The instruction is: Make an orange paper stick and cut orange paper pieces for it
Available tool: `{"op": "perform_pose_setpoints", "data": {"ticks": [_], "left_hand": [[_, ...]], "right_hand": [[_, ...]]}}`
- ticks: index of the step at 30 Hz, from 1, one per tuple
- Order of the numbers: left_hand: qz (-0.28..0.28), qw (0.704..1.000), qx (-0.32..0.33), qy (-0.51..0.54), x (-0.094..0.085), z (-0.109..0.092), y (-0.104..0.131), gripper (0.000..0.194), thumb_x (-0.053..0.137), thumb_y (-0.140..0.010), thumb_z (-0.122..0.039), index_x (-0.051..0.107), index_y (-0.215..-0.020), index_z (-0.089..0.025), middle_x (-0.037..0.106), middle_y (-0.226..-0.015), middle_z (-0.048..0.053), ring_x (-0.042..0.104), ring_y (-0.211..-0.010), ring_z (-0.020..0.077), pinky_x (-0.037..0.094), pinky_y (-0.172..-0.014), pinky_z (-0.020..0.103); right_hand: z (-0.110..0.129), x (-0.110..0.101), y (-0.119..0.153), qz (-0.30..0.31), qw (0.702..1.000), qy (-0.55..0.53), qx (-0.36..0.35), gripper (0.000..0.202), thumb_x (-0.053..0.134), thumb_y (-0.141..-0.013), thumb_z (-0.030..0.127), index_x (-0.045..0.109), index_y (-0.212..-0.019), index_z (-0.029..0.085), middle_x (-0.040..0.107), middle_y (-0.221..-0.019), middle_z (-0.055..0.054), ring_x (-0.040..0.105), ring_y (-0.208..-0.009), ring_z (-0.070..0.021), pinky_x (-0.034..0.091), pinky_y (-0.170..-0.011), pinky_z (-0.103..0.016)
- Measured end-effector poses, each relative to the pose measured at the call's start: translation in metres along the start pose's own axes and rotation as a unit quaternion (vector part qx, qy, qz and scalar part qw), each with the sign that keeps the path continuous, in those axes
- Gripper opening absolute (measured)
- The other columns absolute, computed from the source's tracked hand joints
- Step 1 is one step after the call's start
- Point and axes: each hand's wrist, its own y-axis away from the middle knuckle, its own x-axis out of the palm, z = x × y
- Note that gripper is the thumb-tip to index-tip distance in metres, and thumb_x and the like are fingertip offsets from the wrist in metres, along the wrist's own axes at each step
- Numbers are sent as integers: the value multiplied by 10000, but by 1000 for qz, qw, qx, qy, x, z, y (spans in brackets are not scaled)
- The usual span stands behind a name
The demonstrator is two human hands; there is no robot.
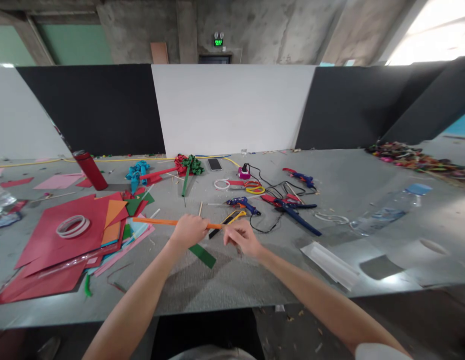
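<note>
A narrow orange paper strip (157, 221) stretches across in front of me, above the grey table. My left hand (190, 231) is closed around its middle, and the long end sticks out to the left. At the strip's right end, my right hand (243, 238) pinches it with bent fingers. Below my left hand lies a green paper strip (202, 256) on the table. Just beyond my hands are a blue glue gun (243, 204) and a yellow-handled tool (238, 216), partly covered by my hands and the strip.
Left: red paper sheets (63, 250), a tape roll (72, 226), a red flask (90, 171). Behind: ribbon flowers in blue (137, 175) and green (192, 164), and a phone (214, 164). Right: blue-handled pliers (300, 217), cables, a plastic bottle (392, 210), a white paper roll (418, 254).
</note>
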Motion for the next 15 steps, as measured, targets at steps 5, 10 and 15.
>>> {"op": "perform_pose_setpoints", "data": {"ticks": [5,10,15], "left_hand": [[2,1000,27,-15,2,-2,1,193,528,-946,-229,699,-969,-144,730,-815,144,732,-824,297,503,-698,349],[24,999,31,-4,3,-8,0,214,514,-944,-209,717,-932,-142,730,-818,143,729,-814,275,509,-703,328],[46,998,29,36,-3,-8,2,235,531,-925,-268,744,-888,-175,744,-855,133,718,-821,259,501,-702,307]], "right_hand": [[-7,-2,-13,-107,950,-268,120,434,539,-885,404,621,-521,183,486,-461,2,357,-419,-105,264,-442,-260],[-9,-3,-11,-47,956,-257,133,434,551,-886,452,661,-577,167,553,-515,-19,369,-411,-101,239,-406,-251],[-4,-4,2,126,992,11,-9,505,416,-1007,446,659,-651,181,523,-500,9,464,-459,-114,383,-509,-246]]}}
